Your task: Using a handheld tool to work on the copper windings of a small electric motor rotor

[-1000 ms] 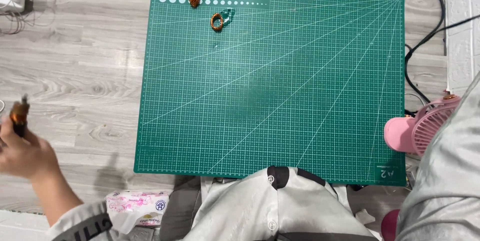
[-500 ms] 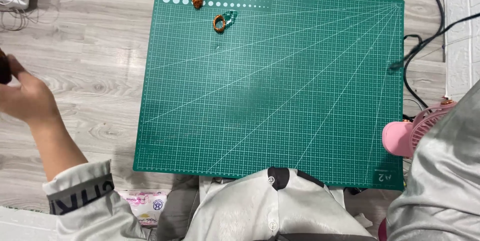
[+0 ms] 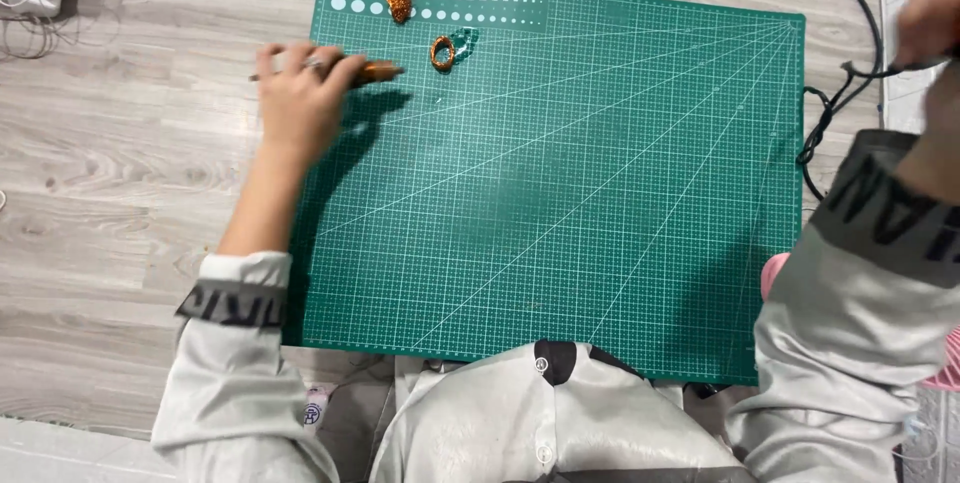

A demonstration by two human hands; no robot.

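The left hand (image 3: pixel 300 103) is closed around a thin orange-tipped tool (image 3: pixel 375 71), probably light and stiff, best gripped mid-shaft, its tip just short of a small copper ring (image 3: pixel 442 53) lying beyond the fingers; the right hand (image 3: pixel 925 23) pinches a black cable (image 3: pixel 835 108).

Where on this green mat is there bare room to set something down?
The cutting mat is bare across its middle, right and near side. Only its far left corner is crowded: a beaded ball, a copper ring, and the left hand holding a tool. The right hand is off the mat, by a black cable.
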